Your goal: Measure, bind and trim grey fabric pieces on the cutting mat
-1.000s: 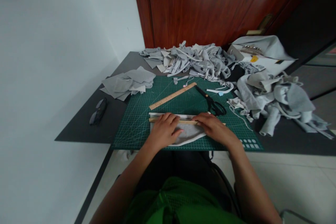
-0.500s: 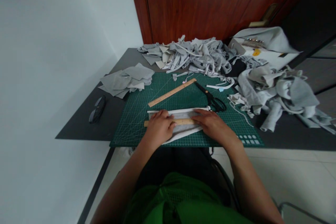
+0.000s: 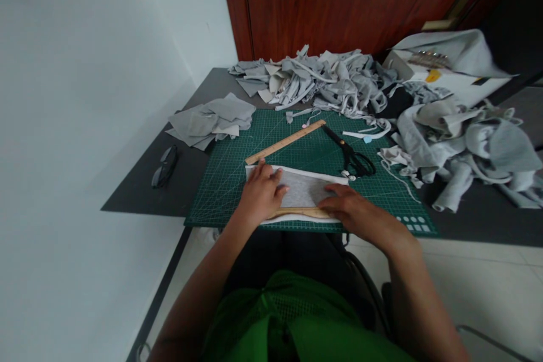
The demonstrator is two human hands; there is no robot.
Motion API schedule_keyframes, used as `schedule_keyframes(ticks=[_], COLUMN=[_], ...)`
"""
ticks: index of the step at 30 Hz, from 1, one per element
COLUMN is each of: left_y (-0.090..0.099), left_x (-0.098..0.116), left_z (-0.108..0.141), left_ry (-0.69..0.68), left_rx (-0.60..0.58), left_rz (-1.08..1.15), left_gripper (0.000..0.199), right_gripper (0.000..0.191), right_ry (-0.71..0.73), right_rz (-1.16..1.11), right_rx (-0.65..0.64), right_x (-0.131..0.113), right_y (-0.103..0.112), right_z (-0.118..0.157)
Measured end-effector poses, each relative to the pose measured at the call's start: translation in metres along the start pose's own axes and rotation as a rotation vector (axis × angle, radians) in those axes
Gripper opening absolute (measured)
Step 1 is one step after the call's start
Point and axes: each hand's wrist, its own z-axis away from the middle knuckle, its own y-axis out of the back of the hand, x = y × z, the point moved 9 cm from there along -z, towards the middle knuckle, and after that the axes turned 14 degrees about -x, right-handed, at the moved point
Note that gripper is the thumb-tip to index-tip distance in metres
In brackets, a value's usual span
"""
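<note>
A grey fabric piece point(image 3: 301, 188) with white edges lies on the green cutting mat point(image 3: 224, 192) near its front edge. A wooden ruler point(image 3: 301, 212) rests across the lower part of the fabric, its left end hidden by my hand. My left hand point(image 3: 262, 192) lies on the fabric's left side, fingers apart. On the right side, my right hand point(image 3: 344, 203) is spread, its fingertips on the fabric and beside the ruler. A second wooden ruler point(image 3: 285, 142) lies diagonally above the fabric, next to black scissors point(image 3: 350, 155).
Grey fabric scraps point(image 3: 314, 76) are heaped at the back. Flat grey pieces point(image 3: 212, 119) lie at the left, near dark glasses point(image 3: 164, 167). More crumpled fabric point(image 3: 470, 147) is at the right, below a white box point(image 3: 453, 82).
The ruler on the fabric has moved down toward the mat's front edge, and more grey fabric shows above it. My right hand has shifted down. The whole view has shifted slightly.
</note>
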Motion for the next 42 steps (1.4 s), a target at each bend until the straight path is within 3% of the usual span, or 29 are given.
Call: schedule_keyframes(ticks=[4, 7, 10, 13, 18, 20, 26, 31, 37, 42], left_y=[-0.003, -0.010, -0.014, -0.010, -0.008, -0.009, -0.004, -0.018, -0.034, -0.041], left_x=[0.008, 0.010, 0.012, 0.020, 0.055, 0.060, 0.045, 0.075, 0.089, 0.092], left_z=[0.006, 0.011, 0.012, 0.013, 0.015, 0.013, -0.003, 0.014, 0.047, 0.048], left_ry=[0.042, 0.083, 0.110, 0.120, -0.057, -0.091, -0.050, -0.231, -0.193, -0.178], left_rx=[-0.051, -0.089, -0.101, -0.056, -0.052, -0.063, -0.007, 0.000, 0.015, 0.015], left_rz=[-0.087, -0.101, -0.109, -0.130, -0.115, -0.080, -0.058, -0.045, -0.031, -0.052], left_gripper=[0.088, 0.098, 0.097, 0.089, 0.046, 0.041, 0.040, 0.045, 0.070, 0.087], right_gripper=[0.038, 0.035, 0.031, 0.047, 0.054, 0.055, 0.055, 0.052, 0.051, 0.051], right_ry=[0.004, 0.020, 0.029, -0.016, -0.129, -0.167, -0.211, -0.113, -0.090, -0.068], right_rz=[-0.033, -0.034, -0.006, 0.006, 0.095, 0.118, 0.105, 0.115, 0.122, 0.115], right_rx=[-0.035, -0.025, 0.010, 0.027, 0.007, 0.005, -0.003, 0.066, 0.096, 0.090], right_x=[0.000, 0.005, 0.012, 0.020, 0.020, 0.019, 0.022, 0.029, 0.038, 0.037], right_y=[-0.004, -0.006, -0.008, -0.010, -0.013, -0.012, -0.003, 0.010, 0.012, 0.013], right_z=[0.001, -0.003, -0.010, -0.018, -0.032, -0.038, -0.055, -0.055, -0.056, -0.053])
